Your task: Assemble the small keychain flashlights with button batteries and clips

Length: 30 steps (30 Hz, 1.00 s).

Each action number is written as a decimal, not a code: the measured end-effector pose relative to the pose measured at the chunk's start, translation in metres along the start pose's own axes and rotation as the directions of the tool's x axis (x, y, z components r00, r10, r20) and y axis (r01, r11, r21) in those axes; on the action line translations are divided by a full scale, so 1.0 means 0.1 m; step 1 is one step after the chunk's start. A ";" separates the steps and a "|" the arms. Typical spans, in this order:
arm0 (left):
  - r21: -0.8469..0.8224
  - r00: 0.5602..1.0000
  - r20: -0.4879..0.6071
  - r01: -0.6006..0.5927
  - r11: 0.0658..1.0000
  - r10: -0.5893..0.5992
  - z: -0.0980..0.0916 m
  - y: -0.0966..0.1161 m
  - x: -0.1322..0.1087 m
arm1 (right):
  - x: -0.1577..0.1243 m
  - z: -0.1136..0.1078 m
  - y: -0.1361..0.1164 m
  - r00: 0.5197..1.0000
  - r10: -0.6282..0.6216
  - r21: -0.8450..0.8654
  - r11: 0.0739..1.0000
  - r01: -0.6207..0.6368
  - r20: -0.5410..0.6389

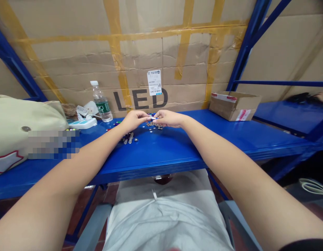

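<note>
Both arms reach out over the blue metal shelf [177, 146]. My left hand [135, 119] and my right hand [168, 118] meet at the middle, fingers pinched together on a small pale, rod-like item [152, 118] held between them; it is too small to name. Right under the hands lies a heap of several small round metal pieces [154, 126]. A few thin pen-like sticks [129, 138] lie beside my left wrist.
A clear water bottle [101, 101] and a white power strip [84, 122] stand at the back left. A cream bag [17, 129] fills the left end. A small cardboard box [233, 105] sits at the back right. A taped carton marked LED [140, 99] forms the back wall.
</note>
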<state>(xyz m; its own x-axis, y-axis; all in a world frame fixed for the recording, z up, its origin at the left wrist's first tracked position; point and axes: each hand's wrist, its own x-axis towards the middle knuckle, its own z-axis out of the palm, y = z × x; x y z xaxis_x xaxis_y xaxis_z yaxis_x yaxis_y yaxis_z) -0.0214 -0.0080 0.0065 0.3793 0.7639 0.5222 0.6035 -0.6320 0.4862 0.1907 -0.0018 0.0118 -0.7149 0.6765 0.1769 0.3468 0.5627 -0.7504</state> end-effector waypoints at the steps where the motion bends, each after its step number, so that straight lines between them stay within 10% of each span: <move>1: -0.015 1.000 0.004 0.023 1.000 -0.023 0.00 0.00 0.00 | 0.01 0.00 0.00 1.000 -0.008 -0.022 1.000 0.008 -0.009; 8: -0.076 0.997 0.054 0.052 0.996 -0.048 0.07 -0.05 -0.02 | 0.01 0.03 -0.02 0.980 0.197 0.040 0.979 -0.198 0.010; 14: -0.143 0.996 0.058 0.082 0.986 -0.075 0.06 -0.01 0.01 | 0.02 0.08 -0.02 0.992 0.114 -0.009 0.993 -0.115 -0.056; 26: -0.197 0.992 0.087 -0.073 0.978 0.092 0.02 0.12 -0.05 | -0.07 0.00 0.00 0.962 0.106 0.412 0.888 -0.206 0.252; 30: -0.237 0.999 0.028 0.045 0.971 -0.039 0.01 0.15 0.00 | -0.04 -0.01 -0.04 0.988 0.133 0.282 0.948 -0.149 0.076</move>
<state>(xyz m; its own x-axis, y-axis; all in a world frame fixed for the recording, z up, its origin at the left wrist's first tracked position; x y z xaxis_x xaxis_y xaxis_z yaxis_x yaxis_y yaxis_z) -0.0119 -0.0171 0.0131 0.3746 0.7913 0.4833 0.4366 -0.6103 0.6610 0.1930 -0.0061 0.0148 -0.7062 0.7075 0.0267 0.2642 0.2983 -0.9172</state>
